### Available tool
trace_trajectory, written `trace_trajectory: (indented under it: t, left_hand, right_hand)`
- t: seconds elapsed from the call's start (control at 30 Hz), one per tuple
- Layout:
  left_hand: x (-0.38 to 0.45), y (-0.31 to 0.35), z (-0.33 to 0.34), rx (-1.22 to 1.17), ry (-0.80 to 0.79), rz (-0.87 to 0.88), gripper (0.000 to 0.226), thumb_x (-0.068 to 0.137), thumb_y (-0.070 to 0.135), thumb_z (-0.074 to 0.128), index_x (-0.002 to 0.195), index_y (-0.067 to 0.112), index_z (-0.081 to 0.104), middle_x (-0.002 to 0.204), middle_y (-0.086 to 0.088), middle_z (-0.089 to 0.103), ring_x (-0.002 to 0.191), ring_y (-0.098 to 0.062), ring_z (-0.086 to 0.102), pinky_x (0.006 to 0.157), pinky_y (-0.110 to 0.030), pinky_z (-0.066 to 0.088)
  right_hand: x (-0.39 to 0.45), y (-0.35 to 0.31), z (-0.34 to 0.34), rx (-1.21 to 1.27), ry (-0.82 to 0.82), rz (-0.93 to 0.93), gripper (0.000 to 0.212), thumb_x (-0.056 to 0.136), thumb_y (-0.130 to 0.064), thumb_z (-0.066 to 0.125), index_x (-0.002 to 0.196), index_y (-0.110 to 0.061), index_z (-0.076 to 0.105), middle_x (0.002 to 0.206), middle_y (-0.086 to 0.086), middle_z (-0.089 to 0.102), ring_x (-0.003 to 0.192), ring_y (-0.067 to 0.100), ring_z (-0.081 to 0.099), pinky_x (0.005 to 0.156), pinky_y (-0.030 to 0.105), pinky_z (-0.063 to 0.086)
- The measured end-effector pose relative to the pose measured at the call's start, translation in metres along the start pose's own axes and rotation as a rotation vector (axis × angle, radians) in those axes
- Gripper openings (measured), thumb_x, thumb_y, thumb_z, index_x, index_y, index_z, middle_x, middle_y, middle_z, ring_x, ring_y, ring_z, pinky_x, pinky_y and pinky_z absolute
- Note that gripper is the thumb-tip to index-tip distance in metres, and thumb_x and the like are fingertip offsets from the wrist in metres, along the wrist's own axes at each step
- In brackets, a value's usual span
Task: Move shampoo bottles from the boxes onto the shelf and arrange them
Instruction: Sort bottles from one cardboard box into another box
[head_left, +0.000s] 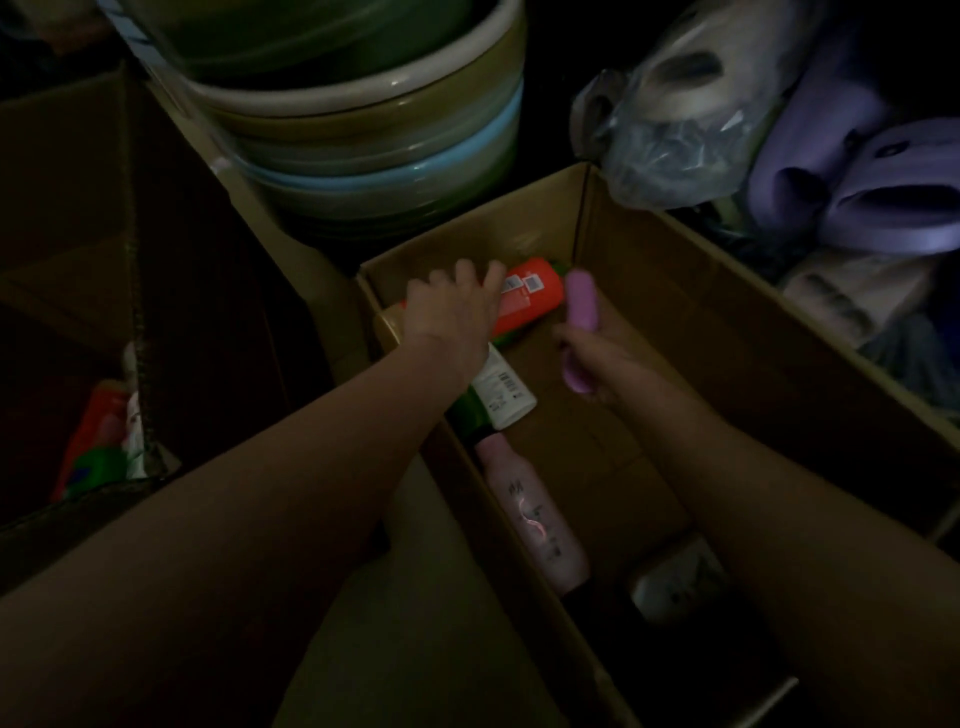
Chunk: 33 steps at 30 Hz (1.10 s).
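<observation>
Fingers of your left hand (451, 306) spread on the smooth orange plastic bottle (530, 299); wrap its rigid, slippery middle. Your right hand (597, 364) grasps a small lilac bottle (581, 325).

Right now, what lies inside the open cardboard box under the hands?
Open cardboard box: orange bottle, white bottle, pale pink bottle and another white one. The forearms hide anything beneath.

Two bare forearms, no sleeves, no jewellery
</observation>
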<state>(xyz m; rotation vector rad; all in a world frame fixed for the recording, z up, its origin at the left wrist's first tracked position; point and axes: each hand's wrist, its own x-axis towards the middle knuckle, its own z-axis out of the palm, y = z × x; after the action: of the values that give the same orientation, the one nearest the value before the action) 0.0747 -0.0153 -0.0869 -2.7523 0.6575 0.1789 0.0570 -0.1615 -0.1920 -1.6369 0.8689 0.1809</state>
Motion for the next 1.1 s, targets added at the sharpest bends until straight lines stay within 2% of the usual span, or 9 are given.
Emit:
trace_trajectory:
  t: [0.1,0.2,0.37,0.47,0.57,0.7,0.9,1.0,1.1]
  left_hand:
    - [-0.004,0.0,-0.031,-0.065,0.17,0.013,0.081,0.085,0.034,0.062,0.145,0.016,0.01,0.136,-0.017,0.036,0.12,-0.038,0.044,0.09,-0.047,0.041]
    - [-0.015,-0.021,-0.071,-0.203,0.424,0.011,0.075,0.088,0.037,0.056,0.145,0.013,0.015,0.135,-0.016,0.038,0.119,-0.037,0.046,0.086,-0.046,0.043]
    - [-0.064,-0.107,-0.124,-0.474,0.821,-0.04,0.075,0.089,0.042,0.054,0.146,0.009,0.018,0.142,-0.013,0.036,0.124,-0.029,0.044,0.094,-0.04,0.041]
    - [-0.101,-0.171,-0.126,-0.592,0.951,-0.16,0.072,0.089,0.038,0.054,0.145,0.006,0.021,0.143,-0.014,0.036,0.125,-0.03,0.044,0.098,-0.04,0.038]
    - [-0.131,-0.225,-0.104,-0.653,0.86,-0.403,0.078,0.088,0.036,0.058,0.145,0.004,0.016,0.146,-0.016,0.03,0.127,-0.034,0.042,0.101,-0.045,0.037]
    - [-0.158,-0.261,-0.049,-0.588,0.385,-0.663,0.089,0.085,0.032,0.063,0.147,0.006,0.005,0.142,-0.023,0.028,0.121,-0.042,0.044,0.094,-0.047,0.04]
    - [-0.185,-0.265,0.022,-0.491,-0.315,-0.64,0.092,0.082,0.027,0.068,0.148,0.018,0.004,0.146,-0.018,0.023,0.128,-0.036,0.038,0.097,-0.043,0.041]
    - [-0.187,-0.267,0.031,-0.442,-0.375,-0.537,0.091,0.085,0.034,0.064,0.149,0.016,0.0,0.15,-0.014,0.015,0.131,-0.034,0.034,0.099,-0.043,0.04]
    - [-0.176,-0.269,0.025,-0.338,-0.14,-0.461,0.079,0.088,0.029,0.059,0.147,0.014,0.009,0.145,-0.016,0.025,0.125,-0.034,0.041,0.092,-0.042,0.043]
  right_hand:
    - [-0.045,-0.033,0.006,0.222,-0.004,-0.141,0.053,0.07,-0.033,0.068,0.112,-0.005,0.056,0.098,0.017,0.061,0.07,0.022,0.058,0.06,0.031,0.047]
    - [-0.095,-0.076,0.016,0.379,0.004,-0.375,0.082,0.045,-0.042,0.067,0.119,-0.008,0.052,0.102,0.016,0.063,0.078,0.023,0.06,0.066,0.034,0.05]
    - [-0.189,-0.158,0.053,0.376,-0.044,-0.785,0.096,0.05,-0.04,0.066,0.135,-0.006,0.035,0.12,0.009,0.056,0.099,0.022,0.059,0.079,0.034,0.055]
    - [-0.235,-0.197,0.09,0.271,-0.097,-0.929,0.088,0.041,-0.046,0.062,0.118,-0.011,0.039,0.102,-0.003,0.052,0.099,0.026,0.056,0.084,0.044,0.052]
    - [-0.268,-0.216,0.139,0.135,-0.127,-0.966,0.086,0.034,-0.057,0.053,0.107,-0.011,0.047,0.098,0.006,0.055,0.085,0.019,0.056,0.071,0.033,0.047]
    - [-0.28,-0.22,0.194,-0.396,-0.243,-0.896,0.082,0.073,-0.042,0.069,0.136,-0.004,0.034,0.132,0.013,0.049,0.117,0.029,0.052,0.091,0.033,0.043]
    - [-0.268,-0.174,0.254,-0.993,-0.397,-0.578,0.087,0.079,-0.035,0.069,0.147,-0.014,0.018,0.137,0.018,0.04,0.111,0.032,0.055,0.087,0.032,0.052]
    - [-0.256,-0.154,0.255,-1.145,-0.457,-0.43,0.073,0.087,-0.028,0.062,0.145,-0.012,0.022,0.141,0.017,0.035,0.118,0.033,0.049,0.097,0.038,0.048]
    - [-0.252,-0.148,0.245,-1.297,-0.526,-0.484,0.049,0.096,-0.023,0.049,0.139,-0.006,0.033,0.141,0.014,0.04,0.121,0.028,0.047,0.098,0.033,0.043]
